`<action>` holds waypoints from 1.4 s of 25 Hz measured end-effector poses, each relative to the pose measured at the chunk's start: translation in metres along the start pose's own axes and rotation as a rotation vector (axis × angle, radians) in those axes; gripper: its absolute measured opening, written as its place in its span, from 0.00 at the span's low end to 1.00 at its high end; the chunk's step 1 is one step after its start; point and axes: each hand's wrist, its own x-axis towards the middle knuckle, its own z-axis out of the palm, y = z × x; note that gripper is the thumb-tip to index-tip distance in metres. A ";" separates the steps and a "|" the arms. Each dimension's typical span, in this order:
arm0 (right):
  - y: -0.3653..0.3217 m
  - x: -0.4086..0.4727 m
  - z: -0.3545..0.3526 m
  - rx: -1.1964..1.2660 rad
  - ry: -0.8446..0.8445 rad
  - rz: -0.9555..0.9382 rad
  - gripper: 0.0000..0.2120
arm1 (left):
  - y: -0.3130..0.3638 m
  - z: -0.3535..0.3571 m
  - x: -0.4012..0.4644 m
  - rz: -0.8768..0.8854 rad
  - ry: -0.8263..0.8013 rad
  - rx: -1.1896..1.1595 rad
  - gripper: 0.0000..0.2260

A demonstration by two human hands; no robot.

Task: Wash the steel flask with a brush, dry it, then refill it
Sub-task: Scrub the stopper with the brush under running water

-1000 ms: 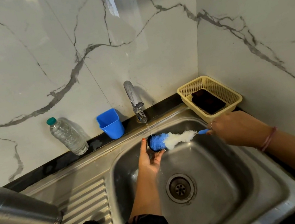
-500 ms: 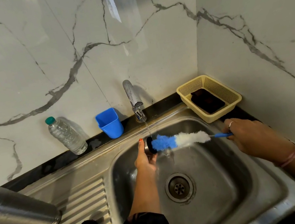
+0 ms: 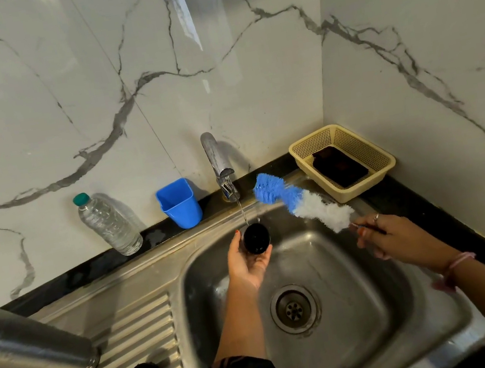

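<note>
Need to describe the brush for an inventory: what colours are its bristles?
Blue at the tip, white nearer the handle, on the brush; seen in the head view.

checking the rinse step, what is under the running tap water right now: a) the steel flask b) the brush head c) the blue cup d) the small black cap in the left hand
d: the thin stream from the tap falls onto the small black cap held in the left hand, while the brush is lifted off to the right in the right hand.
</note>
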 end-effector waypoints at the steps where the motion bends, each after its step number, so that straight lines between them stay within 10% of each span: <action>1: -0.001 0.002 0.005 -0.004 -0.002 -0.006 0.08 | -0.001 0.000 -0.002 0.005 -0.011 0.008 0.15; 35: 0.006 0.003 0.060 -0.460 0.244 -0.177 0.20 | -0.004 0.000 -0.005 0.120 -0.015 -0.021 0.10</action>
